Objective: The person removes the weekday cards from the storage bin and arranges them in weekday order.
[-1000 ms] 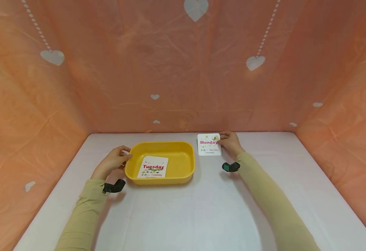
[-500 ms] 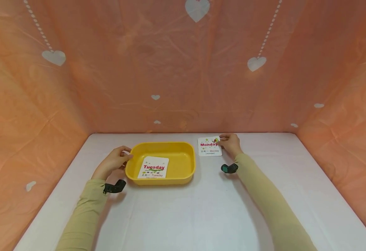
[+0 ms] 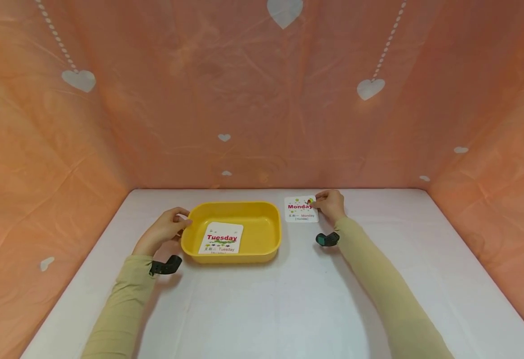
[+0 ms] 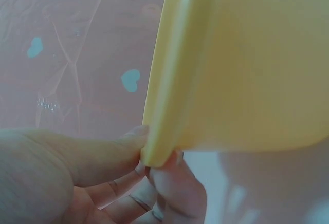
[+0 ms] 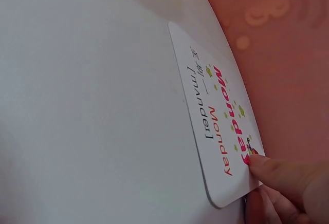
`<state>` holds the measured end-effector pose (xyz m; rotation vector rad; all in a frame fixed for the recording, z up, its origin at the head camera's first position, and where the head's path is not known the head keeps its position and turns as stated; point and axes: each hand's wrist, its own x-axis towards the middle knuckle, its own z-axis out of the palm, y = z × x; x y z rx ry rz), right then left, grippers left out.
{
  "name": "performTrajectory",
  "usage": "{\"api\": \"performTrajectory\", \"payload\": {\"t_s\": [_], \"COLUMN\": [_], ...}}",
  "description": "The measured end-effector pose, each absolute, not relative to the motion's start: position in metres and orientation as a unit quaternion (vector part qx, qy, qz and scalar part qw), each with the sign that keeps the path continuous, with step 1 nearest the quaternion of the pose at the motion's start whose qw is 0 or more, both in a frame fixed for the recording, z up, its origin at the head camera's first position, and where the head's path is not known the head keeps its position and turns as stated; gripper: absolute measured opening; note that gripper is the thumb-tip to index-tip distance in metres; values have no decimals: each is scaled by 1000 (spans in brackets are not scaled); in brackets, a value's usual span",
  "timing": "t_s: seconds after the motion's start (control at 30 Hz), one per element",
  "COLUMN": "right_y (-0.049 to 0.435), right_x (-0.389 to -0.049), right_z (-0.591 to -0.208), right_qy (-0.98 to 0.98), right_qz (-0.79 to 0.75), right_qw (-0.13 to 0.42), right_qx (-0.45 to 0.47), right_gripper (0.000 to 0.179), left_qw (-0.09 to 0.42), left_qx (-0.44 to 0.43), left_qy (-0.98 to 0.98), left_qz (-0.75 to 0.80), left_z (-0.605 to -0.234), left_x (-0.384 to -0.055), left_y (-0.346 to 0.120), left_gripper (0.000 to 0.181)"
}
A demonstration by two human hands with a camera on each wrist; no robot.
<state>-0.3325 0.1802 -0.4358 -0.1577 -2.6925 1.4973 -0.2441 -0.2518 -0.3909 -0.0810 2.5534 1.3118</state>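
A white flashcard (image 3: 299,213) printed "Monday" lies flat at the back of the table, right of a yellow plastic tray (image 3: 262,259). My right hand (image 3: 332,205) pinches its right edge, thumb on the printed face and fingers under it, as the right wrist view shows close up. My left hand (image 3: 162,230) grips the tray's left rim between thumb and fingers; in the left wrist view the thumb (image 4: 110,154) presses the rim from outside. Inside the tray, toward its left, a "Tuesday" flashcard (image 3: 221,238) leans against the front wall, its lower edge partly hidden.
The white tabletop (image 3: 271,309) stretches in front of the tray and to both sides. An orange cloth (image 3: 262,114) with white hearts stands behind the table and along its sides. Black wrist cameras (image 3: 166,266) sit on both wrists.
The right hand has lowered the Monday flashcard slightly, toward the front, until it lies flat on the table. The left hand and tray keep their places; the head view has shifted a little.
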Motion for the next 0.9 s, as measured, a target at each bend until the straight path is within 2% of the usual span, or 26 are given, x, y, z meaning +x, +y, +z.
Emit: {"api": "performTrajectory", "payload": {"t_s": [0.5,0.9], "right_y": [182,181], "right_x": [-329,-330], "right_z": [-432,-417], "right_qy": [-888,-809], "right_qz": [456,585], "right_qw": [33,-25], "right_qx": [-61,-56], "right_gripper": [30,32], "left_qw": [132,136], "left_qx": [-18,-22], "left_qy": [879,882], "left_qz": [457,451], "left_z": [-392,-393], "left_x": [-246,-247], "left_y": [-252,-251], "left_gripper": [36,38]}}
